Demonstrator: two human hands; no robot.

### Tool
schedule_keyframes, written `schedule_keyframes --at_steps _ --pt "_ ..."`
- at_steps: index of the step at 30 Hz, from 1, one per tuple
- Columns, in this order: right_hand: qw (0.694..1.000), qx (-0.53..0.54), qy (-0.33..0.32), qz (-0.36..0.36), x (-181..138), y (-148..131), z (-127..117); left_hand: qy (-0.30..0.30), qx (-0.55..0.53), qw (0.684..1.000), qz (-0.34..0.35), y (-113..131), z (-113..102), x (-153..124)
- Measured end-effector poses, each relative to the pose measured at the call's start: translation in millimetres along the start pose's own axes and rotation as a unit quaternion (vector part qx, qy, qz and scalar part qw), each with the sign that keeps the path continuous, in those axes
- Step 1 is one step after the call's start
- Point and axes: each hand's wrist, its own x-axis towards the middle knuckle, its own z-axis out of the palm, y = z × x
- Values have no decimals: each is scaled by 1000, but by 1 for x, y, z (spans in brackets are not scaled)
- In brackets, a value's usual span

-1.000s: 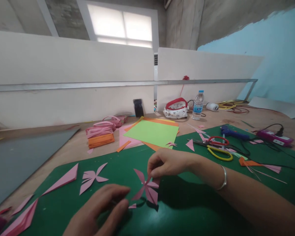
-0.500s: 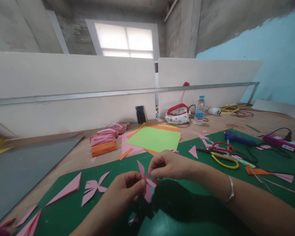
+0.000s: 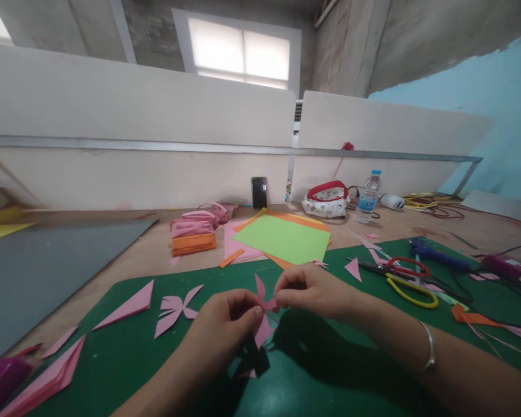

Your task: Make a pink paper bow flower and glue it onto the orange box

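Both hands meet over the green cutting mat (image 3: pixel 191 370) around a pink paper flower (image 3: pixel 263 333) cut into pointed petals. My left hand (image 3: pixel 234 313) pinches it near its centre between thumb and forefinger. On the other side, my right hand (image 3: pixel 306 286) pinches one of its petals, fingertips pressed together. A second pink paper cutout (image 3: pixel 176 310) with similar petals lies flat on the mat to the left. Beside that rests a folded pink paper wedge (image 3: pixel 130 304). More folded pink paper (image 3: pixel 52 376) lies at the lower left.
Red and yellow-handled scissors (image 3: pixel 410 284), a blue glue gun (image 3: pixel 438 255) and paper scraps lie on the right. Green paper (image 3: pixel 286 238) tops a stack at the back, near orange and pink bundles (image 3: pixel 194 243). A phone (image 3: pixel 259 192), pouch (image 3: pixel 326 200) and water bottle (image 3: pixel 368 198) stand behind.
The camera view has shifted, so the table items appear further right. Both hands still hold the paper flower, and my right fingers now grip a petal on its right side.
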Motion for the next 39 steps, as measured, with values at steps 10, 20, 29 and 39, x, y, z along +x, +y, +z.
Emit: schedule_keyframes --at_steps 10,20,29,39 --pt "999 7 -8 -52 -1 -1 -1 -6 22 1000 -4 0 -2 0" --pt "963 -172 -19 -206 -3 3 -1 -35 15 999 -9 1 -3 -2" --pt "943 -224 1 -246 -1 4 2 -47 -33 997 -42 -3 -3 2" --pt "912 -301 56 -272 -3 16 11 -66 -50 995 -52 -3 1 1"
